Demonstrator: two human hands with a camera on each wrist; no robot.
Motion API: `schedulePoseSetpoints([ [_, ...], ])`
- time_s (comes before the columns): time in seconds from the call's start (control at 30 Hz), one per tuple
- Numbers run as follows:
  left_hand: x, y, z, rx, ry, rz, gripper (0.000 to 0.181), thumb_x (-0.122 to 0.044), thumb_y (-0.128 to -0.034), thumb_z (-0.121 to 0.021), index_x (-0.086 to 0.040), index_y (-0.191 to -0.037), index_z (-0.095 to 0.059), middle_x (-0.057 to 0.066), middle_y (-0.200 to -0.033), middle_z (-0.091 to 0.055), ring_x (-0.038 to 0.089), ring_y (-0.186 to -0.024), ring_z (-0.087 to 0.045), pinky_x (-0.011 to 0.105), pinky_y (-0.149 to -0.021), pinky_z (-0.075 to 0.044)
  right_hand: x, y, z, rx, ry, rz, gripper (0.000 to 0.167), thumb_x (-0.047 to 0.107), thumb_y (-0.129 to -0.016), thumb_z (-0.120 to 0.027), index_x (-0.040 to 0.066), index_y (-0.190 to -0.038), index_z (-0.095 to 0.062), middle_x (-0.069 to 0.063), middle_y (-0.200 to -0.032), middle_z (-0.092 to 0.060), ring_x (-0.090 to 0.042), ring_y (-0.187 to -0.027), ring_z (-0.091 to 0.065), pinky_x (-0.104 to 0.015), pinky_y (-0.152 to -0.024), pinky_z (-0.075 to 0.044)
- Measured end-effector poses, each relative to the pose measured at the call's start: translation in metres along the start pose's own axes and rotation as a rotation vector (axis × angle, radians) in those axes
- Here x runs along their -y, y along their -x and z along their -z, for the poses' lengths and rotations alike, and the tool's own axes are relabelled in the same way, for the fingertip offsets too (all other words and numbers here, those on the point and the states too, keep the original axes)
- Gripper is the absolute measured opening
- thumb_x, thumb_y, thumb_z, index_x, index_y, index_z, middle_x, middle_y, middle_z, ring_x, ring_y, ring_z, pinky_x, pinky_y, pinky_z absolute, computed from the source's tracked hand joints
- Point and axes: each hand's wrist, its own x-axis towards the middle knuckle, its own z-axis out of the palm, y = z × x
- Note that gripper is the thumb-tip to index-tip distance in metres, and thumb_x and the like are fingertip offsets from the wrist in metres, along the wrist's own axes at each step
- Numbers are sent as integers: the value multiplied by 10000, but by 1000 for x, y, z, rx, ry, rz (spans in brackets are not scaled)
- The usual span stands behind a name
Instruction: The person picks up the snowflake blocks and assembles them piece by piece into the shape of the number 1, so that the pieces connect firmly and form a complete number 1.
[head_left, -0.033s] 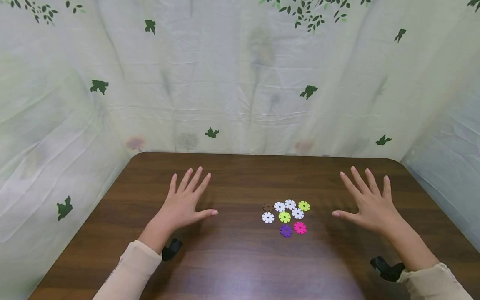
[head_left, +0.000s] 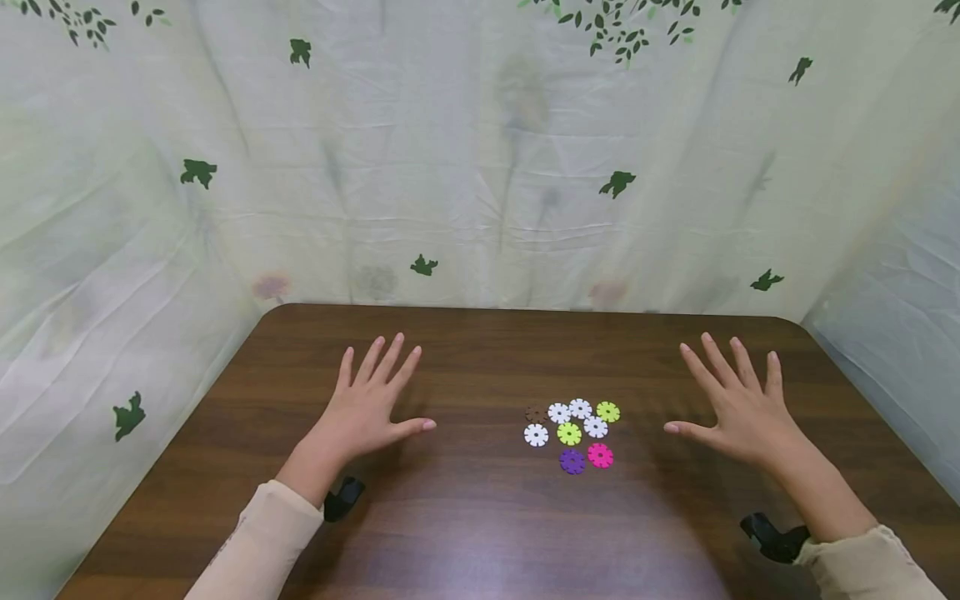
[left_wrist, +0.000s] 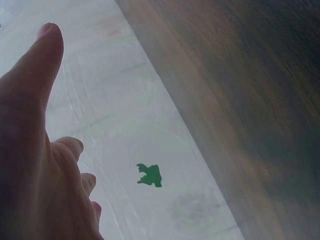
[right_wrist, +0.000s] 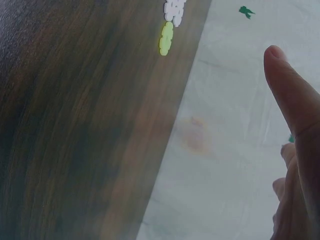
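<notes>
Several notched discs lie flat in a loose cluster on the brown table: a purple disc (head_left: 572, 462), a pink disc (head_left: 600, 455), a yellow-green disc (head_left: 569, 433), another yellow-green disc (head_left: 608, 412), several white ones and a brown disc (head_left: 536, 415) that blends with the wood. To their left, my left hand (head_left: 363, 414) has its fingers spread and holds nothing. On their right, my right hand (head_left: 742, 408) is likewise spread and empty. The left wrist view catches my left hand (left_wrist: 37, 140) without any disc; the right wrist view shows a yellow-green disc (right_wrist: 166, 38) away from my right hand (right_wrist: 297, 125).
The brown table (head_left: 480, 533) has rounded far corners. A pale cloth (head_left: 465, 150) with green leaf and bird shapes hangs behind it and along both sides. Dark wrist devices show below each hand, one at the left wrist (head_left: 344, 499) and one at the right wrist (head_left: 774, 538).
</notes>
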Motion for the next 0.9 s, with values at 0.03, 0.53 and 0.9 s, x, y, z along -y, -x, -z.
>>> schedulePoseSetpoints([
  [0.03, 0, 0, 0, 0, 0, 1, 976, -779, -731, -355, -168, -1452, -109, 99, -1493, 8, 283, -1339, 70, 550, -1000, 81, 0, 0, 0, -1, -2, 1, 1013, 665, -731, -547, 233, -1449, 22, -107, -1492, 37, -349, -1315, 135, -586, -928, 188],
  [0.53, 1, -1, 0, -60, 1, -77, 969, -766, -731, -386, -177, -1452, -116, 73, -1496, -19, 287, -1343, -16, 553, -1010, 18, 3, -1, 1, -36, -29, 27, 1039, 647, -716, -584, 220, -1451, 15, -65, -1493, 74, -339, -1320, 124, -590, -946, 155],
  [0.9, -8, -8, -5, -192, 103, -216, 1009, -710, -712, -513, -148, -1450, -116, 46, -1492, -72, 286, -1327, -134, 493, -1033, -95, 12, -11, 4, -68, -250, 78, 1055, 499, -689, -716, 153, -1453, -75, -108, -1489, -66, -385, -1321, -28, -564, -992, 85],
])
